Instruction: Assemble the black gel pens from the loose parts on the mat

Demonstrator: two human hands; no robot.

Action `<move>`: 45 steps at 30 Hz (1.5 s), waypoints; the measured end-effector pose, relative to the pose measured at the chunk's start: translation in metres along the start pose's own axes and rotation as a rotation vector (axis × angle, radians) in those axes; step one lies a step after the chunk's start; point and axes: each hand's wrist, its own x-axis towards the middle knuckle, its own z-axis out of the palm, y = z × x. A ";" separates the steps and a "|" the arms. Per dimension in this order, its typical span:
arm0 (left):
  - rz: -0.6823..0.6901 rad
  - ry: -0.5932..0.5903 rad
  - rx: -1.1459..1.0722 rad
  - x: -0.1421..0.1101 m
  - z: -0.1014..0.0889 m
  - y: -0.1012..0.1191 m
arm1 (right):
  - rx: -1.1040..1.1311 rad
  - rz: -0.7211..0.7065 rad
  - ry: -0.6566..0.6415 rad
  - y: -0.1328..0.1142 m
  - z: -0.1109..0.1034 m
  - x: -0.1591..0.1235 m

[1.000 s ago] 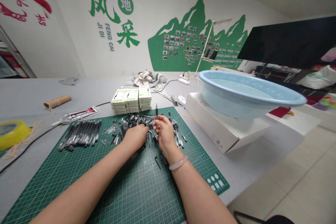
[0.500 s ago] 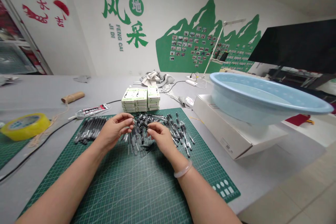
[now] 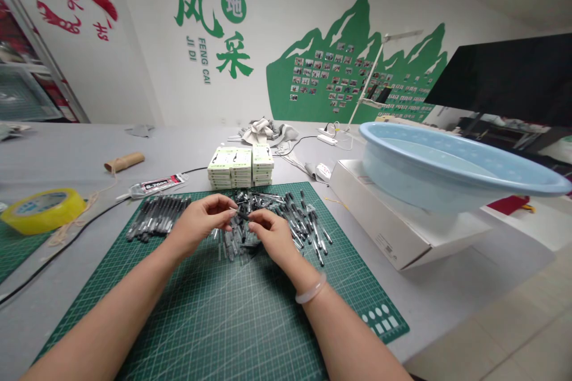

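A person's two bare hands meet above a green gridded cutting mat (image 3: 214, 321). The right hand (image 3: 273, 237) pinches a small, slim black piece (image 3: 242, 215) between thumb and fingertips; the left hand (image 3: 203, 221) pinches at its other end, though fingers partly hide the contact. Just beyond lies a loose pile of clear and black plastic pen parts (image 3: 307, 223); a neat row of dark, slender pens (image 3: 158, 215) sits left. Good handling likely wants a light grip, both ends in line, low over the mat.
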 end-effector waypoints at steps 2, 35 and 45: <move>-0.031 0.005 -0.016 -0.002 -0.002 -0.004 | 0.000 -0.008 0.003 -0.001 0.002 -0.001; -0.091 -0.022 -0.314 -0.006 -0.004 -0.019 | 0.556 0.430 -0.224 -0.012 0.019 -0.013; -0.092 -0.002 -0.339 -0.007 -0.003 -0.020 | 0.541 0.390 -0.293 -0.003 0.018 -0.012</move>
